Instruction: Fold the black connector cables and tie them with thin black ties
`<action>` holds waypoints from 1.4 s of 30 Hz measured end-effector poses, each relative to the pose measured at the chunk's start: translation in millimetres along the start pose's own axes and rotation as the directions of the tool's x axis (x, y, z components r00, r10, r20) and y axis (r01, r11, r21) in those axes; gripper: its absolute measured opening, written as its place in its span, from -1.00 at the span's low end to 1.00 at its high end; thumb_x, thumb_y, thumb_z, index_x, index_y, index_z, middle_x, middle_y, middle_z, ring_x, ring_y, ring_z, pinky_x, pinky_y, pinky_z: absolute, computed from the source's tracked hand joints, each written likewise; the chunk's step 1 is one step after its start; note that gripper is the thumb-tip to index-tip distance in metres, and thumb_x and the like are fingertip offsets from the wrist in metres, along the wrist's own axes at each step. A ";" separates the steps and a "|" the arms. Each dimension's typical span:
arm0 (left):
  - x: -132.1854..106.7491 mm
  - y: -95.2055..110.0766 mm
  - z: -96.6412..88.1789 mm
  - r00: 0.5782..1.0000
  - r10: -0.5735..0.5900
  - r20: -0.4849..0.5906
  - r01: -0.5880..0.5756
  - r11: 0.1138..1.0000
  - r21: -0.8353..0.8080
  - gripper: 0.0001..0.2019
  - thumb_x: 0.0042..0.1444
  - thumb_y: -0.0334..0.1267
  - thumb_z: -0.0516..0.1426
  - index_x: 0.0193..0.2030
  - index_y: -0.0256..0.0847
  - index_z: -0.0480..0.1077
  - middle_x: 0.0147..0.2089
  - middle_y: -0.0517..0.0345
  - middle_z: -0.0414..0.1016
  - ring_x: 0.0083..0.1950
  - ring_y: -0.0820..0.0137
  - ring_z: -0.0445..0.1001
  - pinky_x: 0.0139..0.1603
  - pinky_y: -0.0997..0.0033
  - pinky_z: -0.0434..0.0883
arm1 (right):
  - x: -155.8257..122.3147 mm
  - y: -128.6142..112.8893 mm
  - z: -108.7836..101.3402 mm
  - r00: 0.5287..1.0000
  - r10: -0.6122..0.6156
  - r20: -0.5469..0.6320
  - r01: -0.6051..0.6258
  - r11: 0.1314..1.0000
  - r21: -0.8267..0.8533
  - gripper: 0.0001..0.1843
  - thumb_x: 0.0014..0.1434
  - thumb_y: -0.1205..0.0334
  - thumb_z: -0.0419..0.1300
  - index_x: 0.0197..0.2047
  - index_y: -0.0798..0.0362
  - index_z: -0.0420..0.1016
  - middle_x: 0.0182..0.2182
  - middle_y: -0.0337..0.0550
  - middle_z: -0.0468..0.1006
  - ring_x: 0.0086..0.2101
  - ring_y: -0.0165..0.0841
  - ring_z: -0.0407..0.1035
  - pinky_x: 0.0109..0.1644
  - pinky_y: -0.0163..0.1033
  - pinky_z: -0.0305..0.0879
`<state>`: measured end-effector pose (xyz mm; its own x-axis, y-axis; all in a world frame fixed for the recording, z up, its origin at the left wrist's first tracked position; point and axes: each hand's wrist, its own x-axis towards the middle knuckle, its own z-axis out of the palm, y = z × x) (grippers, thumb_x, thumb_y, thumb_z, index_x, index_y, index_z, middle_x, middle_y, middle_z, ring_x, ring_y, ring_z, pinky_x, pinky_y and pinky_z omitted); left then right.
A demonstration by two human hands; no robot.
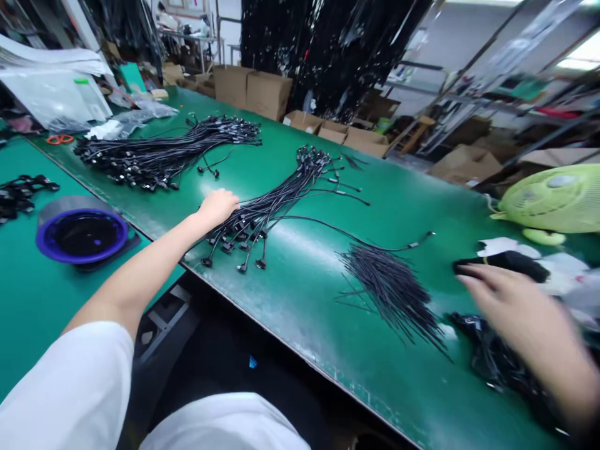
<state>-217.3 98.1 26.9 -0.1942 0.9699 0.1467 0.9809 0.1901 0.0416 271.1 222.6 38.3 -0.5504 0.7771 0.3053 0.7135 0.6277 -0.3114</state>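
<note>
we're at a long green-topped workbench (pixel 356 325), w/ a 2nd green bench (pixel 28 350) off to the left, and cardboard boxes (pixel 246 94) & hanging black sheeting (pixel 328 50) beyond the far edge. a lime-green fan (pixel 553 200) lies at the far right of the bench.

2 big bunches of thin black cables sit side by side: the far-left cable bunch (pixel 164 153) & the middle cable bunch (pixel 276 209). both lie stretched out w/ their connector ends gathered, prob so they don't tangle & stay easy to count or grab.

our left hand (pixel 218 208) rests palm-down on the near-left end of the middle cable bunch, seemingly pinning it in place. the fingers are hidden, so we can't tell if it's clamped on the cables. our right hand (pixel 515 306) is blurred, fingers spread apart, holding nothing we can see, just beside a black strip (pixel 501 265) on white paper scraps (pixel 557 275).

to the right of the middle bunch is a sheaf of fine black wires (pixel 391 294), w/ a loose black heap (pixel 497 356) near the bench edge. at left, small stuff: orange scissors (pixel 60 139) & a blue-rimmed dish (pixel 82 236).
</note>
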 end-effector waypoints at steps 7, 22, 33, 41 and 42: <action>-87.7 78.2 -22.6 0.988 0.141 0.067 -0.057 0.727 -0.684 -0.69 0.31 -0.12 -0.08 -0.29 -0.18 0.40 -0.47 0.20 0.45 -0.37 0.36 0.44 -0.30 0.41 0.32 | 64.5 -156.0 87.5 0.924 -0.381 0.028 0.376 0.920 0.112 -0.34 0.24 0.10 0.15 0.36 0.00 0.12 0.32 0.05 0.13 0.26 -0.09 0.11 0.30 0.07 0.16; -93.6 72.1 15.5 0.988 0.150 -0.041 -0.155 0.951 -0.268 -0.61 0.36 -0.19 -0.11 0.24 -0.18 0.28 0.02 -0.06 0.49 0.03 0.19 0.44 0.01 0.24 0.38 | 136.1 -154.9 186.0 0.957 0.113 0.266 -0.101 0.993 -0.060 -0.65 0.31 0.36 -0.12 0.01 0.10 0.42 -0.04 0.01 0.50 -0.11 -0.30 0.37 -0.06 -0.28 0.22; -66.4 69.9 47.9 0.963 0.266 0.048 -0.250 0.944 -0.214 -0.72 0.16 -0.52 -0.03 -0.14 -0.31 0.48 -0.06 -0.17 0.52 0.00 0.14 0.47 0.07 0.14 0.34 | 141.1 -84.6 128.7 0.974 0.025 0.224 0.063 0.924 -0.378 -0.73 0.34 0.30 -0.02 0.00 0.21 0.41 -0.13 0.07 0.46 -0.13 -0.25 0.35 0.00 -0.10 0.23; -56.2 63.0 8.6 0.967 0.012 -0.254 -0.102 0.935 -0.341 -0.58 0.31 -0.19 -0.05 0.25 -0.29 0.23 0.26 -0.19 0.33 0.25 0.15 0.33 0.25 0.13 0.27 | 161.9 -113.9 1.6 0.932 -0.321 -0.170 0.219 0.870 -0.441 -0.58 0.39 0.34 -0.27 0.09 0.17 0.34 -0.03 0.16 0.37 -0.01 -0.12 0.22 0.03 0.04 0.12; -51.5 76.8 2.5 0.938 -0.017 -0.346 -0.141 0.892 -0.429 -0.49 0.31 -0.11 -0.03 0.33 -0.30 0.12 0.36 -0.22 0.20 0.36 0.14 0.20 0.33 0.12 0.18 | 153.9 -126.6 -10.1 0.901 -0.396 -0.178 0.284 0.848 -0.447 -0.56 0.41 0.31 -0.28 0.06 0.15 0.37 -0.05 0.11 0.39 -0.03 -0.17 0.24 0.03 0.04 0.13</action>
<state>-131.9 63.1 20.1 -0.2034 0.8542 0.4785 0.8974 -0.0328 0.4401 100.4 262.3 133.8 -0.7010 0.4433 0.5586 0.6424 0.7327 0.2248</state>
